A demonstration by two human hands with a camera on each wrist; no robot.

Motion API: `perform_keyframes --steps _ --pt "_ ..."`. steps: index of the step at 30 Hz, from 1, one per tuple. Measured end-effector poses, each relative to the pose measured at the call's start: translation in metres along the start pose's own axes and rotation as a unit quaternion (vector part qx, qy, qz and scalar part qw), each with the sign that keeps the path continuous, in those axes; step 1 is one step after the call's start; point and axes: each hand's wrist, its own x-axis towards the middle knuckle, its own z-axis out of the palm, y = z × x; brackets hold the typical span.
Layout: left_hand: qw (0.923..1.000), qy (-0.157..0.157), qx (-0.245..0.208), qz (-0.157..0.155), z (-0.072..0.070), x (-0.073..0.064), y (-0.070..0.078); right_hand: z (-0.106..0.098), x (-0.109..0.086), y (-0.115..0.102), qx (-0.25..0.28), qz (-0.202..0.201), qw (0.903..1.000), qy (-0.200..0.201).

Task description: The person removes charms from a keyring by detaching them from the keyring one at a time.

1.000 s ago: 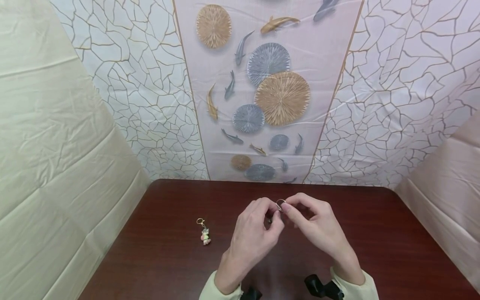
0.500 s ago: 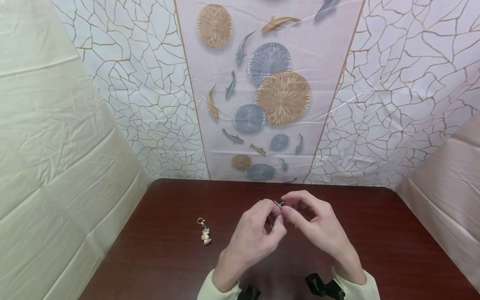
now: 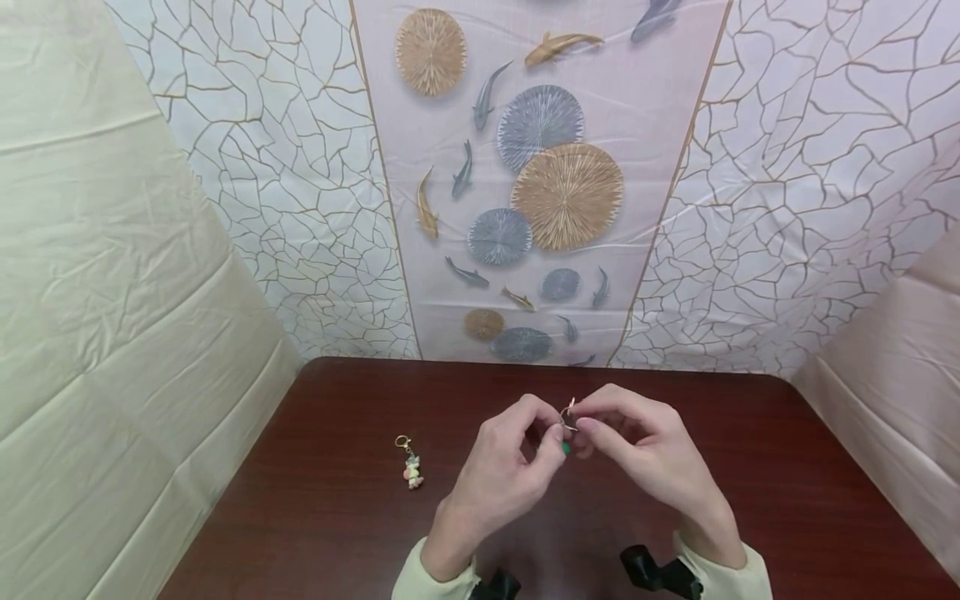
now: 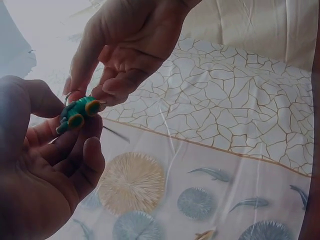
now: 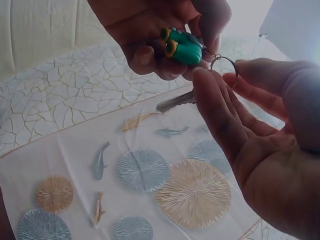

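Note:
Both hands meet above the table over a keychain with a green figure (image 5: 185, 48), whose two feet have yellow-orange soles. My left hand (image 3: 502, 479) holds the figure in its fingers near the ring end. With thumb and fingers my right hand (image 3: 660, 450) pinches the metal split ring (image 5: 224, 57). A key (image 5: 175, 102) with a toothed blade juts out beside the right fingers; its head is hidden, so whether it is on the ring I cannot tell. A second keychain, a pale figure (image 3: 412, 472) with a gold clasp, lies on the table to the left.
The dark reddish-brown table (image 3: 337, 533) ends at a far edge against a patterned cloth (image 3: 315, 208) with fish and round motifs. Plain cream cloth (image 3: 135, 350) hangs at the left, and similar cloth (image 3: 892, 375) at the right.
Both hands stay together, the right having shifted slightly right. The ring has turned between the fingers, and a bit of green now shows below them. The pale keychain stays put.

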Motion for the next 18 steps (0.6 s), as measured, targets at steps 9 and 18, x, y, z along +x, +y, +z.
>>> perform_keyframes --steps 9,18 --pt "0.9999 0.009 -0.005 0.01 -0.0059 0.0007 0.0015 0.0071 0.0031 -0.0008 -0.025 -0.071 0.9969 -0.021" --pt "0.9993 0.007 0.017 0.034 -0.0091 0.0007 0.001 0.0069 0.0014 -0.0045 -0.074 -0.055 0.9955 -0.019"
